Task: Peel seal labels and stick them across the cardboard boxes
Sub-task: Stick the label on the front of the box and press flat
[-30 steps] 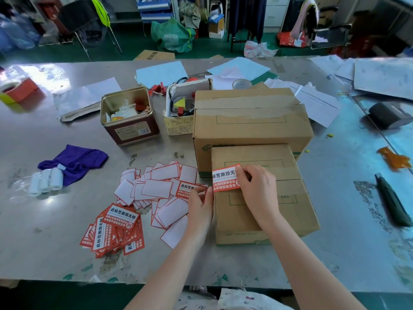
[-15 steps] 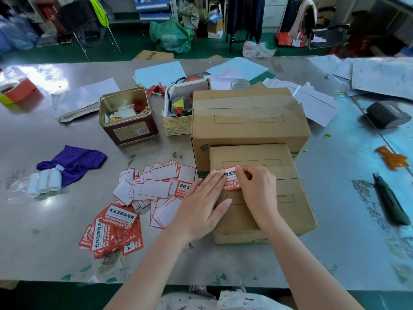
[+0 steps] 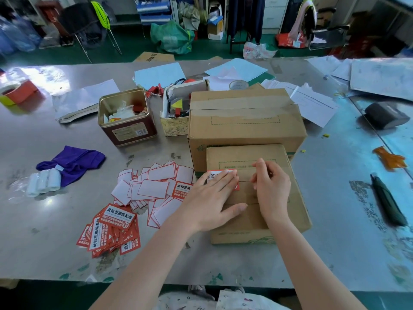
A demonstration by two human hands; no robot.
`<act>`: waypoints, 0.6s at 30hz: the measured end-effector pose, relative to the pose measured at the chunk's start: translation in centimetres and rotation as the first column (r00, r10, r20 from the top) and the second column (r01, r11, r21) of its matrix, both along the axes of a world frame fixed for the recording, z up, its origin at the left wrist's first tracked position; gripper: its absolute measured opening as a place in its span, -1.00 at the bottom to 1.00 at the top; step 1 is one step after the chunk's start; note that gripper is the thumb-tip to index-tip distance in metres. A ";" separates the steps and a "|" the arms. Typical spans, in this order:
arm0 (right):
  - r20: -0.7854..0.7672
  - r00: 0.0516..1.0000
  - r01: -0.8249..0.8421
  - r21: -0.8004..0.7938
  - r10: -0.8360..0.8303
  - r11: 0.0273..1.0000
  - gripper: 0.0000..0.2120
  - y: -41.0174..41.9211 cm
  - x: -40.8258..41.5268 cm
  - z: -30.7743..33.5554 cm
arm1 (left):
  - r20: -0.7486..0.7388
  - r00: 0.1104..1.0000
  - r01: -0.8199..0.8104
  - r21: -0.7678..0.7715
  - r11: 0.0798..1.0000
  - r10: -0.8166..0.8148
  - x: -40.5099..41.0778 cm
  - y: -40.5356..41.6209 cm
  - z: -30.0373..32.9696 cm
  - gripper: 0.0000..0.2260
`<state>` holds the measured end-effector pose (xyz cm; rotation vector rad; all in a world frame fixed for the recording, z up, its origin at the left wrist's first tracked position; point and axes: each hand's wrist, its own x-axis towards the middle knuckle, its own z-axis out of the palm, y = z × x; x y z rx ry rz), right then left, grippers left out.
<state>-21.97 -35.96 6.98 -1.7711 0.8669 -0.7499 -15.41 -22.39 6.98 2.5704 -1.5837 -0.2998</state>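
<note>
A small cardboard box (image 3: 277,215) lies in front of a larger taped cardboard box (image 3: 243,128). A red and white seal label (image 3: 213,175) sits across the small box's top seam near its left edge. My left hand (image 3: 212,198) lies flat on the label with straight fingers, covering most of it. My right hand (image 3: 271,189) hovers just right of the label over the box top, fingers loosely curled and holding nothing. A stack of red labels (image 3: 114,229) lies at the front left, with a heap of white backing papers (image 3: 152,186) beside it.
A brown open tin (image 3: 127,121) and a small open carton (image 3: 176,108) stand behind the heap. A purple cloth (image 3: 73,162) and white rolls (image 3: 43,182) lie left. Loose papers (image 3: 310,104) cover the back. A dark folded umbrella (image 3: 388,200) lies right.
The label went from held above the box's edge to lying on the box top. My left hand moved onto it and flattened. My right hand let go and shifted right.
</note>
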 end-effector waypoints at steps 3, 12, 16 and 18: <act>-0.001 0.999 -0.033 -0.008 0.033 0.999 -0.69 0.0 0.0 -0.2 | -0.026 0.999 0.031 -0.025 0.999 -0.032 -0.4 1.0 -0.1 -0.34; -0.152 0.942 -0.333 -0.332 0.298 0.882 -0.84 0.6 0.3 -1.0 | -0.474 0.843 -0.399 -0.235 0.886 0.254 -3.2 3.0 -2.2 -0.31; -0.287 0.885 -0.463 -0.452 0.368 0.762 -0.83 1.0 0.6 -1.7 | -0.828 0.527 -0.667 -0.264 0.697 0.191 -4.2 2.4 -1.5 -0.36; -0.300 0.883 -0.464 -0.453 0.360 0.761 -0.82 1.0 0.7 -1.8 | -0.894 0.427 -0.734 -0.256 0.628 0.135 -4.1 2.3 -1.4 -0.40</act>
